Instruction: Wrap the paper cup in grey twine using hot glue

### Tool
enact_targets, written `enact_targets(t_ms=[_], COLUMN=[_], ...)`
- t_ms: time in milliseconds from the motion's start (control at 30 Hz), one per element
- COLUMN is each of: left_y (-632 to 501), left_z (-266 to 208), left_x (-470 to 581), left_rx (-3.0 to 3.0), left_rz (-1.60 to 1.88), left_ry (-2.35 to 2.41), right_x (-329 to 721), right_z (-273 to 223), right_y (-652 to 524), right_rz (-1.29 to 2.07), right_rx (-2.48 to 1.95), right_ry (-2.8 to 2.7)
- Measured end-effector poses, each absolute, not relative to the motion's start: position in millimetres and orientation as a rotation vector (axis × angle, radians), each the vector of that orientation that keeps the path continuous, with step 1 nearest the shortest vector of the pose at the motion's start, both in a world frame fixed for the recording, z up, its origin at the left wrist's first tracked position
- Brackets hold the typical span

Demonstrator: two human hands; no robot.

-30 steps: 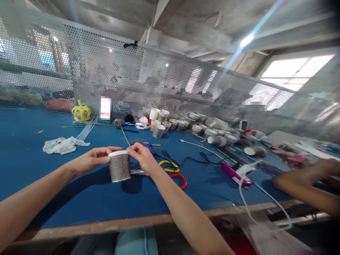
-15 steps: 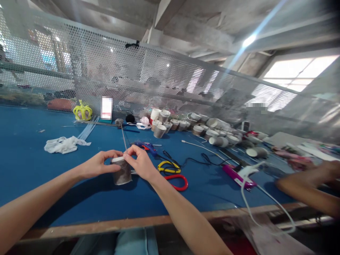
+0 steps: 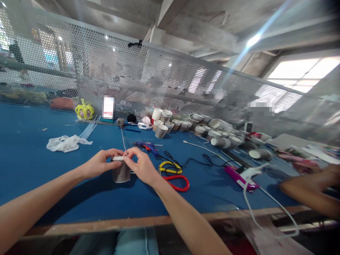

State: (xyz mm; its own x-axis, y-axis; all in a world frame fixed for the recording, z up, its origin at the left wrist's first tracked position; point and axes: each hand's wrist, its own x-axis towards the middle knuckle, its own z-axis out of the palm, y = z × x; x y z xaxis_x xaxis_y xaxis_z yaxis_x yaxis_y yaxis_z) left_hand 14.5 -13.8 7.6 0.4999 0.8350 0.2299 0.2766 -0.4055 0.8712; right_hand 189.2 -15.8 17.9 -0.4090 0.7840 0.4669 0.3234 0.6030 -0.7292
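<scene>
A small grey cup with a white rim [image 3: 121, 173] stands between my hands near the table's front. My left hand [image 3: 102, 163] grips it at the rim, thumb on the near side and fingers over the top. At the right side of the rim, my right hand [image 3: 139, 163] pinches a grey cord [image 3: 123, 139] against the cup. That cord runs taut back to a small ball of grey yarn [image 3: 120, 122]. Beside my right hand lie red-handled scissors [image 3: 183, 183], yellow-handled pliers or cutters [image 3: 170, 167] and a blue glue gun [image 3: 148, 146].
Many similar cups [image 3: 161, 131] cluster along the perforated metal screen [image 3: 106, 63]. A purple power strip [image 3: 240, 179] with a white cable lies to the right. A crumpled white cloth [image 3: 65, 143] is at left. Another person's arm [image 3: 310, 187] rests at the right edge.
My hands stay on the cup and cord with almost the same hold. The cup has turned or tilted slightly, and the whole view has shifted a little.
</scene>
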Motion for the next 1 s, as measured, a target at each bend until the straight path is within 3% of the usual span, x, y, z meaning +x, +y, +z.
enact_targets(t_ms=[1000], left_y=[-17.4], left_z=[5.5], left_x=[17.5], left_rx=[1.806], left_rz=[0.935], left_ry=[0.865], right_x=[186.3], right_z=[18.3], right_y=[-16.6], right_rz=[0.639], right_rx=[-0.93], right_ry=[-1.991])
